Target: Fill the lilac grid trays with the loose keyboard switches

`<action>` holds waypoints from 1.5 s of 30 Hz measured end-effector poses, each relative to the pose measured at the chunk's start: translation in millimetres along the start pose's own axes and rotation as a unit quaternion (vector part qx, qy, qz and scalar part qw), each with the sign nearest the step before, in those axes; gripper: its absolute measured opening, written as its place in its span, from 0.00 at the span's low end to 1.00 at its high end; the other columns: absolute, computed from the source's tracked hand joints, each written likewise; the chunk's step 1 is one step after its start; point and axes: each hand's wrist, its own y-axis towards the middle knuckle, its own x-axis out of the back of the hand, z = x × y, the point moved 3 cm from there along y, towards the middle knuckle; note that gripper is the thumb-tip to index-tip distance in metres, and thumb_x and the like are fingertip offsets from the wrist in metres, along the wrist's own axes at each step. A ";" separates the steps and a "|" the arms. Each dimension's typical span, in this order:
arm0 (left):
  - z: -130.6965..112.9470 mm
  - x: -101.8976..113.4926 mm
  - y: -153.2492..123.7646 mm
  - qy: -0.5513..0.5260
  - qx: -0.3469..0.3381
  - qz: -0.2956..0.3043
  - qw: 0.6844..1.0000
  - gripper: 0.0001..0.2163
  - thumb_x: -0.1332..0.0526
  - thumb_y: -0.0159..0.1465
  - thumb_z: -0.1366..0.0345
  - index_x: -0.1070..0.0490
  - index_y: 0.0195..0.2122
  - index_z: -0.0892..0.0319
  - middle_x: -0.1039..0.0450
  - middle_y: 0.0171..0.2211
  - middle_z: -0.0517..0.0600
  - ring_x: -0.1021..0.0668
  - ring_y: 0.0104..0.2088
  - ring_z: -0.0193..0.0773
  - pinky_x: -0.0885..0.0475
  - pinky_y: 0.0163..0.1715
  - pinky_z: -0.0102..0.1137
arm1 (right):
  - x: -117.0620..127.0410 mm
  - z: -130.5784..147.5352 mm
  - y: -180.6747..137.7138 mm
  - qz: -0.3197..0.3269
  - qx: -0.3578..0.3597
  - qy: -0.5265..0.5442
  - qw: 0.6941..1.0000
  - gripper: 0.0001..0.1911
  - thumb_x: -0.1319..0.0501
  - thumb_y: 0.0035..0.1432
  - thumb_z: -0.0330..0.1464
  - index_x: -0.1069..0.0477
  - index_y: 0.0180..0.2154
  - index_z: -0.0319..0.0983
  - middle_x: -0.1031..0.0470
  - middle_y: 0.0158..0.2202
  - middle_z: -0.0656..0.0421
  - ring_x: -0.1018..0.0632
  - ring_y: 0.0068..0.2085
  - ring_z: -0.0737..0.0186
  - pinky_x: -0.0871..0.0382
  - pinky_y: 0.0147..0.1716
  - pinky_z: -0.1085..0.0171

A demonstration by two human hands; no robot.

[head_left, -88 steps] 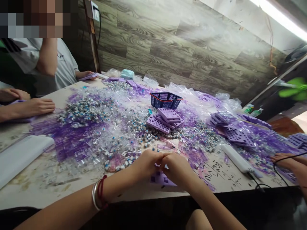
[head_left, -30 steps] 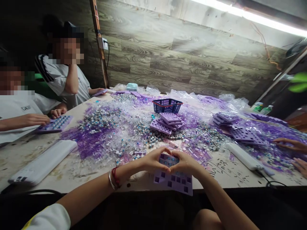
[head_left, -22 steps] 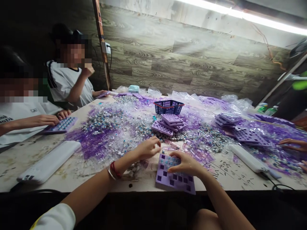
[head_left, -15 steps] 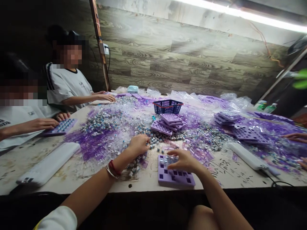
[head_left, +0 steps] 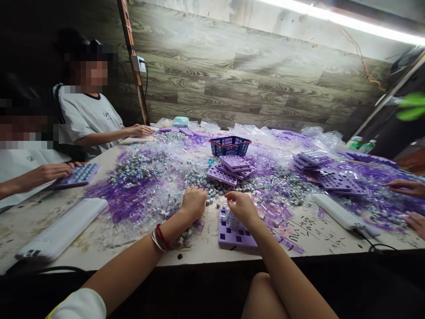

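My left hand [head_left: 195,204] rests at the near edge of a heap of small white, grey and blue switch-like pieces [head_left: 199,177]; its fingers are curled, and what they hold is hidden. In front of me lies a purple plate with square holes [head_left: 232,237], clear square pieces seated in its upper part. My right hand [head_left: 242,207] is over the plate's far edge, its fingertips bent together close to loose pieces. Anything between those fingertips is too small to make out. The right wrist and forearm cover the plate's right side.
Beyond my hands are stacked purple plates [head_left: 232,168] and a dark blue basket [head_left: 229,146]. White elongated devices [head_left: 63,228] lie at left and right. Purple and clear pieces [head_left: 133,208] cover much of the table. Two people sit at left; another person's hands [head_left: 408,190] show at right.
My right hand has moved from over the plate to its far edge, and its spread fingers have drawn together. My left hand stays by the heap, turned slightly. The view has shifted a little.
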 end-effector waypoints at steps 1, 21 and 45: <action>0.4 0.4 -0.1 -0.003 -0.004 -0.001 1.000 0.10 0.47 0.60 0.74 0.27 0.35 0.63 0.25 0.36 0.60 0.26 0.43 0.52 0.34 0.42 0.42 | -2.6 2.7 1.6 0.007 -0.003 -0.008 1.000 0.18 0.46 0.54 0.24 0.24 0.43 0.39 0.21 0.42 0.58 0.23 0.44 0.60 0.33 0.44 0.66; 52.7 7.0 19.4 -0.174 0.117 -0.157 0.965 0.11 0.43 0.57 0.72 0.30 0.41 0.60 0.26 0.36 0.52 0.25 0.36 0.40 0.33 0.37 0.30 | -39.3 49.3 21.0 -0.013 -0.015 -0.058 0.998 0.18 0.46 0.57 0.25 0.28 0.49 0.38 0.27 0.49 0.52 0.28 0.51 0.53 0.37 0.48 0.60; 95.1 -24.0 38.1 -0.604 0.178 -0.218 0.746 0.17 0.29 0.36 0.65 0.33 0.25 0.61 0.32 0.23 0.44 0.29 0.28 0.35 0.35 0.31 0.30 | -73.1 83.1 34.2 0.015 0.170 -0.072 0.983 0.15 0.47 0.60 0.22 0.27 0.45 0.38 0.24 0.44 0.53 0.28 0.48 0.59 0.37 0.49 0.65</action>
